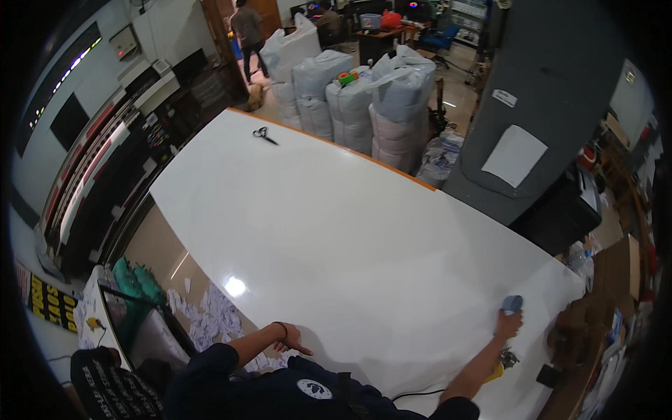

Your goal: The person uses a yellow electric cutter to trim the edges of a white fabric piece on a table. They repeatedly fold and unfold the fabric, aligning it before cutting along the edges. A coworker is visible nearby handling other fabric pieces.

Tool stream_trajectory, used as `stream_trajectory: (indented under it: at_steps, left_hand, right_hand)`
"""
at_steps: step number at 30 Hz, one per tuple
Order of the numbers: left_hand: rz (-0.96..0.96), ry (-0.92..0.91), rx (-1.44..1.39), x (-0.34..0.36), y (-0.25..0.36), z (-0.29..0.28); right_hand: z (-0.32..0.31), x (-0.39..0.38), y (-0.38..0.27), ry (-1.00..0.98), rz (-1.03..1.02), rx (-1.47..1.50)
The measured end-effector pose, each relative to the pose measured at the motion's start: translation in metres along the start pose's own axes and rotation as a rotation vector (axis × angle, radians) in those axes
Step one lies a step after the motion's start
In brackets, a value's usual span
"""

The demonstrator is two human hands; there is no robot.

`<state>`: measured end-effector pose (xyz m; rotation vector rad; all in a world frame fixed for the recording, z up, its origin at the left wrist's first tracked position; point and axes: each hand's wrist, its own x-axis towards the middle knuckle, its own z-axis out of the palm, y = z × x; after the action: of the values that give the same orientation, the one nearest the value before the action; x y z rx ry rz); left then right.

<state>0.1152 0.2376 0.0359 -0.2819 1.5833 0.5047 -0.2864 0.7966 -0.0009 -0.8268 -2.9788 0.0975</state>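
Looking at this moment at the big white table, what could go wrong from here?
The right hand stretches far across the white table to a small blue-grey object near the cluttered right edge; a nudge could push it off. A black cable trails beside that forearm and might snag. The left hand sits at the near edge above paper scraps, giving little bracing.

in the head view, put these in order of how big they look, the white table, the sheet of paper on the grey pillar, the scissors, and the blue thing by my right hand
1. White table.
2. Sheet of paper.
3 and 4. Scissors and the blue thing by the right hand: they look about alike, and the scissors lie much farther off, so unranked.
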Motion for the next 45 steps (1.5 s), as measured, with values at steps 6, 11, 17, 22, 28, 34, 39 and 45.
stream_trajectory:
  at_steps: [6,11,17,22,28,34,39,45]
  left_hand:
    - [-0.006,-0.047,0.074,0.01,0.002,-0.001]
    - [0.045,-0.045,0.215,0.01,0.016,0.002]
    - [-0.028,-0.023,0.303,0.057,-0.008,-0.009]
    - [-0.253,-0.15,0.417,0.091,-0.011,-0.018]
    - [-0.136,-0.091,0.712,0.099,0.031,-0.028]
    - [0.0,-0.067,0.949,0.09,0.066,-0.015]
    - [0.062,-0.087,1.125,0.092,0.073,0.003]
    - [0.129,-0.086,1.243,0.085,0.071,0.014]
  right_hand:
    - [0.026,-0.176,-0.056,0.217,-0.029,0.251]
    - [0.005,-0.261,-0.081,0.082,-0.278,0.329]
    - [-0.024,-0.302,-0.071,-0.15,-0.284,0.385]
    - [-0.024,-0.387,-0.07,-0.328,-0.446,0.466]
    - [-0.04,-0.47,-0.017,-0.649,-0.538,0.554]
    - [-0.023,-0.557,0.101,-1.099,-0.31,1.041]
    - [0.027,-0.695,0.215,-0.817,0.378,1.586]
    - [-0.007,-0.836,0.267,0.629,1.4,1.815]
